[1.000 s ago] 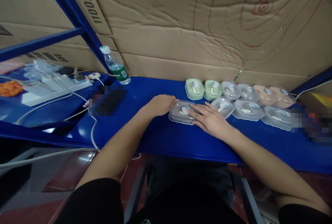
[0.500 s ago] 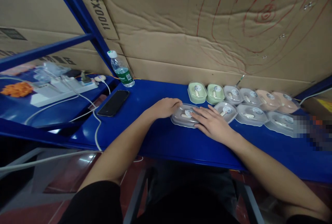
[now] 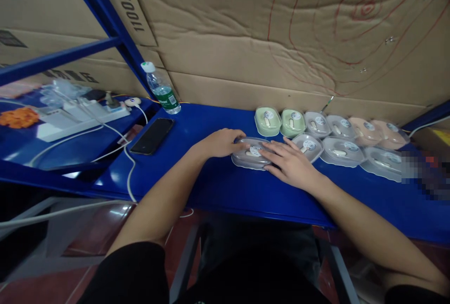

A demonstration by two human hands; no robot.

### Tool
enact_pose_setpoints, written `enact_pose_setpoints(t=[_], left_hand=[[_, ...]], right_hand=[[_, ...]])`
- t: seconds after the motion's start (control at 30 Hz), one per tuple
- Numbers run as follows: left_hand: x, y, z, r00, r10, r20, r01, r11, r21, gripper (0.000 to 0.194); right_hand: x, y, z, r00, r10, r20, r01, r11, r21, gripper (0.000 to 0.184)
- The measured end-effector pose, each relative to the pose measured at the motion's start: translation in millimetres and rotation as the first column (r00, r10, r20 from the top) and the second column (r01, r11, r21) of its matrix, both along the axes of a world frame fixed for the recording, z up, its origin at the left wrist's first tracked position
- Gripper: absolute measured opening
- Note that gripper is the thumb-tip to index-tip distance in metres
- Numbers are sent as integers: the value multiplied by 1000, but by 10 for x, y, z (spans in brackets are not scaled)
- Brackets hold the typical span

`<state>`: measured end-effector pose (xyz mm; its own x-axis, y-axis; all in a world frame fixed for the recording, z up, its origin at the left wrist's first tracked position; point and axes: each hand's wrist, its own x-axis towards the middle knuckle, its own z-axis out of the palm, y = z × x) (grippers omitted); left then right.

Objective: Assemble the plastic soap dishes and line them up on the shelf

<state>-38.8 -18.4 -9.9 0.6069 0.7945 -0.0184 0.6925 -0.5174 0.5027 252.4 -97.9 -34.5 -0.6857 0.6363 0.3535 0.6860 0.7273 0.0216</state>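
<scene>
A grey lunch box (image 3: 242, 157) with a clear lid, a round label and a small pale spoon on top sits on the blue table. At its left end is my left hand (image 3: 225, 143), thumb on the lid and fingers curled over the back edge. My right hand (image 3: 290, 161) lies over its right end, fingers stretched apart and touching the lid. Partly behind that hand stands another grey lunch box (image 3: 312, 149). Two more grey boxes, a middle one (image 3: 341, 153) and a far right one (image 3: 383, 163), continue this front row.
Behind is a row of green (image 3: 267, 123), grey (image 3: 317, 125) and peach lunch boxes (image 3: 390, 135) against a cardboard wall (image 3: 218, 60). A water bottle (image 3: 164, 93) and black phone (image 3: 153, 136) lie left, near a white cable (image 3: 131, 172) and power strip (image 3: 84, 123).
My left thumb has moved onto the lid of the grey lunch box, and the hand has shifted slightly. My right hand stays on the box's right end. The view has tilted a little.
</scene>
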Motion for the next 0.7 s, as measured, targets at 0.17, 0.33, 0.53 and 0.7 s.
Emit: enact_pose_setpoints(t=[0.17,0.33,0.53,0.7], left_hand=[[-2,6,13,1000,-8,-23,7,999,-39,61],[-2,-11,15,999,-17,-29,16,999,-50,64],[-29,25,-1,995,-45,94,55,992,-114,63],[-285,169,73,998,67,1,-65,985,-161,68]], right_hand=[[0,3,-1,1000,17,9,-17,1000,-7,43],[5,9,-23,999,35,-24,-36,999,-36,47],[-10,32,-34,1000,-15,-25,15,1000,-14,45],[6,51,29,993,-75,-86,79,996,43,36]])
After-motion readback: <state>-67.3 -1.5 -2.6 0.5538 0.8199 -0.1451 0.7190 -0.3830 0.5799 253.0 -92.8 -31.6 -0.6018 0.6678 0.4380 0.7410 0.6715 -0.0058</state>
